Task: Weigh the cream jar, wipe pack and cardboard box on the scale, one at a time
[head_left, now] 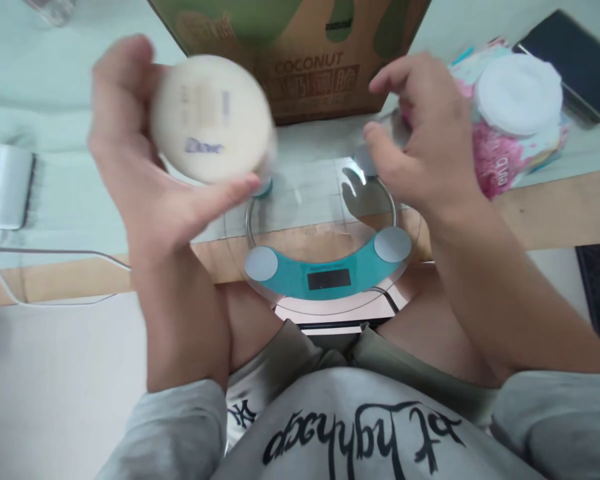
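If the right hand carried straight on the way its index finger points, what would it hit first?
Probably the cardboard coconut box: the index fingertip of the right hand overlaps its edge in view, though depth is unclear.

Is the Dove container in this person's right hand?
No, the left hand has its thumb and fingers around the Dove container.
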`<act>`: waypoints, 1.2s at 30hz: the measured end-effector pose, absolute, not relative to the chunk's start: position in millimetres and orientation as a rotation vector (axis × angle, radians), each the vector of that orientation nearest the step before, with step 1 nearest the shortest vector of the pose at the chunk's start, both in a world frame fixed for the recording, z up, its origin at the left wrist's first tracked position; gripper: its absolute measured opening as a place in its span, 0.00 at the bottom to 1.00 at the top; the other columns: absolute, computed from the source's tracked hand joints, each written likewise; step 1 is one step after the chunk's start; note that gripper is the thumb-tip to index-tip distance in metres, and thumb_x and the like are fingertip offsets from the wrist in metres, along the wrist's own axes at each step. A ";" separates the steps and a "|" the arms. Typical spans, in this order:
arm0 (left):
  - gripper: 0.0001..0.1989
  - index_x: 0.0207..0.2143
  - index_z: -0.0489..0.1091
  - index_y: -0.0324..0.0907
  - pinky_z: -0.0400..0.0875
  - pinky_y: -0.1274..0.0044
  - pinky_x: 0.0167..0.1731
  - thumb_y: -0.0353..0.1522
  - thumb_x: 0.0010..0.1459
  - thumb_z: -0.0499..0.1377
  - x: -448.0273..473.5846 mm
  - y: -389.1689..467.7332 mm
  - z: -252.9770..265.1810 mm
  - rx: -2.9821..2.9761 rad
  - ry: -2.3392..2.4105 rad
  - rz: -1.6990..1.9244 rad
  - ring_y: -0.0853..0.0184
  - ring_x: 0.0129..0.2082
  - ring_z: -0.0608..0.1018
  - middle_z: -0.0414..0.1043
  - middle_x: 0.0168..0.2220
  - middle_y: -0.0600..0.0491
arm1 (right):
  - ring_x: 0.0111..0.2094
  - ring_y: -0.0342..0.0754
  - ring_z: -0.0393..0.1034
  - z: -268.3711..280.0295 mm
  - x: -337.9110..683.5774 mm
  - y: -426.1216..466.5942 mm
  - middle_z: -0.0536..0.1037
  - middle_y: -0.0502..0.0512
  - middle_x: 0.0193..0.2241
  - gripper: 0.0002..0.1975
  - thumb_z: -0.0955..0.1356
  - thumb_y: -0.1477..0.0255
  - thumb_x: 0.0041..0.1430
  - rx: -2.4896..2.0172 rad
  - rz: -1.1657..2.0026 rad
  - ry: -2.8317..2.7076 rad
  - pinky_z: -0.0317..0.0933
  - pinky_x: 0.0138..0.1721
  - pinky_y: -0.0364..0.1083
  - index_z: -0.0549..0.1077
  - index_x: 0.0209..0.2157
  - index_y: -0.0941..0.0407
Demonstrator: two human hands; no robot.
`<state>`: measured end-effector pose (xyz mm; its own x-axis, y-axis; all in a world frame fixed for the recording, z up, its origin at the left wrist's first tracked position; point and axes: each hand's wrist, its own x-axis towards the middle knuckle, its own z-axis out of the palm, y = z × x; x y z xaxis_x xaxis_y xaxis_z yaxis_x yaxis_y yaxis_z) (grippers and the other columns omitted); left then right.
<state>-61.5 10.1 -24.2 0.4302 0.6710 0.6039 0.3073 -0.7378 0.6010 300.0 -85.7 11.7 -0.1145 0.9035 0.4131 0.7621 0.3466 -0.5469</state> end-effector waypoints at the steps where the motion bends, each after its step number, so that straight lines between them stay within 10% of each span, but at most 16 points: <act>1: 0.84 0.72 0.59 0.50 0.76 0.61 0.63 0.60 0.08 0.81 -41.3 -7.6 -18.8 2.337 0.641 1.225 0.48 0.63 0.75 0.65 0.68 0.50 | 0.56 0.52 0.72 7.8 296.4 -85.6 0.77 0.61 0.52 0.16 0.67 0.75 0.59 -1.455 0.313 -1.921 0.67 0.61 0.53 0.71 0.50 0.58; 6: 0.56 0.70 0.66 0.56 0.77 0.60 0.66 0.61 0.41 0.76 42.6 -80.3 5.9 2.265 0.636 1.096 0.50 0.63 0.79 0.74 0.65 0.48 | 0.56 0.52 0.73 -3.9 289.1 -88.9 0.78 0.58 0.52 0.15 0.64 0.77 0.60 -1.436 0.505 -1.902 0.69 0.63 0.54 0.71 0.49 0.55; 18: 0.66 0.77 0.46 0.50 0.68 0.50 0.69 0.72 0.48 0.63 23.1 -65.2 -6.3 2.176 0.587 0.720 0.46 0.75 0.65 0.58 0.75 0.40 | 0.43 0.45 0.73 -22.6 285.4 -85.0 0.77 0.55 0.42 0.08 0.61 0.75 0.66 -1.383 0.696 -1.700 0.71 0.50 0.47 0.69 0.44 0.53; 21: 0.41 0.53 0.71 0.49 0.78 0.67 0.43 0.69 0.53 0.64 17.0 -44.2 -25.8 1.957 0.818 1.097 0.62 0.45 0.82 0.79 0.43 0.52 | 0.40 0.45 0.71 -25.7 283.5 -86.7 0.78 0.55 0.41 0.07 0.61 0.70 0.70 -1.470 0.739 -1.671 0.71 0.47 0.47 0.70 0.43 0.53; 23: 0.34 0.29 0.64 0.44 0.60 0.72 0.26 0.65 0.61 0.61 18.4 -35.2 -38.9 1.888 0.991 1.276 0.72 0.23 0.64 0.60 0.22 0.58 | 0.39 0.45 0.71 -25.1 282.4 -88.9 0.79 0.55 0.40 0.08 0.61 0.69 0.70 -1.500 0.734 -1.680 0.70 0.47 0.48 0.71 0.44 0.52; 28: 0.41 0.20 0.47 0.43 0.44 0.67 0.26 0.66 0.65 0.54 34.0 -42.3 -44.9 1.983 1.194 1.112 0.71 0.21 0.50 0.42 0.20 0.55 | 0.37 0.46 0.70 -20.6 279.5 -92.3 0.80 0.54 0.38 0.10 0.62 0.72 0.66 -1.517 0.694 -1.720 0.69 0.47 0.49 0.73 0.44 0.53; 36: 0.33 0.30 0.70 0.46 0.60 0.69 0.25 0.64 0.66 0.53 37.7 -55.3 -22.2 1.853 1.076 1.241 0.66 0.23 0.67 0.63 0.23 0.54 | 0.39 0.47 0.72 -17.6 279.1 -94.8 0.81 0.55 0.41 0.12 0.60 0.69 0.69 -1.540 0.704 -1.755 0.69 0.48 0.50 0.73 0.45 0.51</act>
<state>37.7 -55.3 -22.2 0.2135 0.8905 0.4018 0.2714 -0.4492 0.8512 279.1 -94.8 -17.6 -0.0599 0.9878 0.1434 0.6146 0.1497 -0.7745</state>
